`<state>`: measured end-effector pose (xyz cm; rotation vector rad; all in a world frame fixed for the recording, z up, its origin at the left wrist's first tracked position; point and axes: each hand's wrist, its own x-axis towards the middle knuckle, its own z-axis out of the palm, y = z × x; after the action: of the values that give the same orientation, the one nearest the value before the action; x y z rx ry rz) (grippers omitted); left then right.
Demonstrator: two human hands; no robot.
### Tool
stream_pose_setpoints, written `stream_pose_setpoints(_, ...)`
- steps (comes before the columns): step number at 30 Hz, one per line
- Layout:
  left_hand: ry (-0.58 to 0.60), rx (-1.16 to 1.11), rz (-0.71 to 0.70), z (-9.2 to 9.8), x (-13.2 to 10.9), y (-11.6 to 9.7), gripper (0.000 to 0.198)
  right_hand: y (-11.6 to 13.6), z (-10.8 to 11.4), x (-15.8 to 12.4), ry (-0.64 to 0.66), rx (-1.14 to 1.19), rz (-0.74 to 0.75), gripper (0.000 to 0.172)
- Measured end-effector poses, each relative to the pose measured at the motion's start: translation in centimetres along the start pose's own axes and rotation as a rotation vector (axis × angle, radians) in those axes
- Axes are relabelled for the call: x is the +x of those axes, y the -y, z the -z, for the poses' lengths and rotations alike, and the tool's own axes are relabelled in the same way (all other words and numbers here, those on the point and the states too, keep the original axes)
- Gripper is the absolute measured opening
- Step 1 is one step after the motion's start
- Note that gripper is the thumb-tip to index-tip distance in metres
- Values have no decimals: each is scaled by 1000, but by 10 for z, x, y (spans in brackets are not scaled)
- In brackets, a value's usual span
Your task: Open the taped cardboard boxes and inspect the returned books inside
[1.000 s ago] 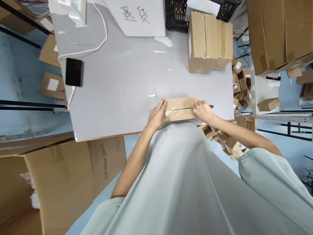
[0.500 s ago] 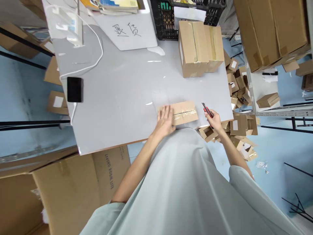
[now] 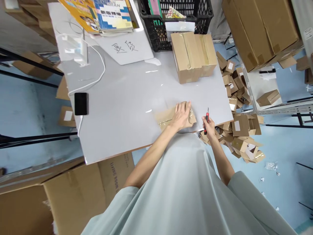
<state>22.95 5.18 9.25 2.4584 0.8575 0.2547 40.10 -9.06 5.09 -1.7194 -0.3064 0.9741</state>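
Note:
A small taped cardboard box (image 3: 164, 118) lies near the front edge of the table. My left hand (image 3: 181, 116) is closed over its right end, the fingers reaching across the top and covering part of the tape. Just right of the box, my right hand (image 3: 209, 126) grips a red and black utility knife (image 3: 207, 118). Its blade points away from me, apart from the box.
Two taped cardboard boxes (image 3: 189, 55) stand at the table's back right, before a black crate (image 3: 158, 42). A white bin (image 3: 127, 52) holds books. A phone (image 3: 81, 103) with a cable lies left. Several small boxes (image 3: 241, 125) are heaped beyond the right edge.
My left hand has moved right along the box, from its left end to its right end. The knife has turned from slanting left to nearly straight away from me. The view has shifted slightly.

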Motion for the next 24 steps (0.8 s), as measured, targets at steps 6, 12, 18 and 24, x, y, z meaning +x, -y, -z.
stream_pose_setpoints(6, -180, -199, 75, 34, -56, 28, 154, 22, -1, -5, 17, -30, 174, 59)
stream_pose_setpoints(12, -154, -340, 276, 13, -100, 51, 157, 35, -27, -5, 134, -121, 229, 59)
stream_pose_setpoints(18, -345, -700, 516, 16, -94, 55, 87, 34, -29, 4, 117, -309, 312, 54)
stream_pose_setpoints(24, -440, -827, 700, 25, -74, 63, 41, 46, -21, -14, 40, -486, 423, 60)
